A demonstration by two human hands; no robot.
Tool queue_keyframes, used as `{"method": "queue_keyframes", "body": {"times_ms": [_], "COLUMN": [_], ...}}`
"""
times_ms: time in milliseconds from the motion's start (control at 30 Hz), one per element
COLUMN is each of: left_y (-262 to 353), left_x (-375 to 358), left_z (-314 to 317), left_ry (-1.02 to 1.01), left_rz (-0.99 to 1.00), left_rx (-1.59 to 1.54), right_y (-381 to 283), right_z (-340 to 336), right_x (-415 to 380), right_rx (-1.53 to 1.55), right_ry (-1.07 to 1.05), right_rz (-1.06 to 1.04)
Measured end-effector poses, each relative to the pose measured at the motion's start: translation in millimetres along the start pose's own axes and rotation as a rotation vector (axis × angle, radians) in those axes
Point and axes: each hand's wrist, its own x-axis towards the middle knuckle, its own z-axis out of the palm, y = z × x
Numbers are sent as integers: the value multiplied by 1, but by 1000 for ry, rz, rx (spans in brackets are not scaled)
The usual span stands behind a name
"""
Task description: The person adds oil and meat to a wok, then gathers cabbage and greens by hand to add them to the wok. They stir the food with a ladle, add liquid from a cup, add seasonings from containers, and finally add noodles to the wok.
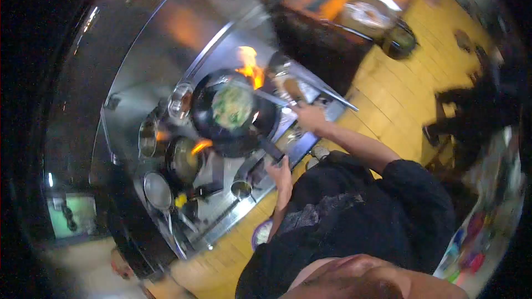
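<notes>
My left hand is wrapped round the dark handle of a large black wok. Pale food with green bits lies in the wok. From the right, my right hand grips a long metal cooking utensil, which reaches over the wok's rim toward the food. Motion blur hides the shape of its working end. A tall orange flame rises at the wok's far edge.
A second pan with a flame beside it, a round strainer and a small pot occupy the steel stove. A glass container stands left of the wok. Another person shows partly at lower left.
</notes>
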Motion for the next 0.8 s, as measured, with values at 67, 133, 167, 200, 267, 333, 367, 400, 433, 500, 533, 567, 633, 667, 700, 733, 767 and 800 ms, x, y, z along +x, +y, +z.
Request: {"method": "queue_keyframes", "body": {"times_ms": [67, 133, 167, 200, 267, 333, 367, 400, 433, 500, 533, 567, 633, 667, 700, 733, 767, 800], "left_y": [26, 46, 50, 51, 68, 88, 85, 82, 74, 67, 55, 40, 14, 6, -2, -9, -15, -20], "left_x": [-19, -27, -23, -20, -33, -67, -82, -98, -113, -155, -176, -187, -212, -230, -248, -261, -273, -288], "left_z": [-3, 1, 6, 13, 36, 62, 77, 88, 99, 119, 125, 129, 143, 150, 158, 164, 171, 177], "left_ry": [195, -34, -227, -415, -614, -785, -857, -923, -1023, -1173, -1217, -1323, -1445, -1490, -1522, -1552, -1638, -1720], "left_rz": [433, 426, 324, 199, 132, 23, -8, -41, -36, -21, -6, 242, 511, 312, 111, 122, 137, 156], "left_rx": [559, 312, 156, 11, -65, -156, -168, -176, -126, 12, 0, 151, 303, 264, 229, 243, 384, 523], "right_y": [3, 5, 7, 9, 6, -17, -17, -20, -11, -30, -39, -42, -34, -24, -7, -12, -24, -30], "right_z": [24, 30, 32, 35, 40, -10, 0, 17, 49, 16, 5, 7, 29, 48, 74, 55, 16, -7], "right_x": [-11, -37, -55, -73, -114, -182, -203, -221, -232, -290, -316, -335, -362, -373, -381, -407, -444, -474], "right_rx": [248, 457, 603, 743, 861, 1251, 1337, 1420, 1157, 1220, 1311, 1253, 1088, 928, 727, 719, 1039, 1350], "right_ry": [156, 168, 225, 291, 537, 275, 391, 509, 770, 832, 827, 849, 991, 1081, 1220, 1252, 1063, 844], "right_rz": [-28, -9, 3, 4, -36, 180, 180, 170, 68, 291, 470, 611, 693, 755, 771, 786, 944, 1076]}}
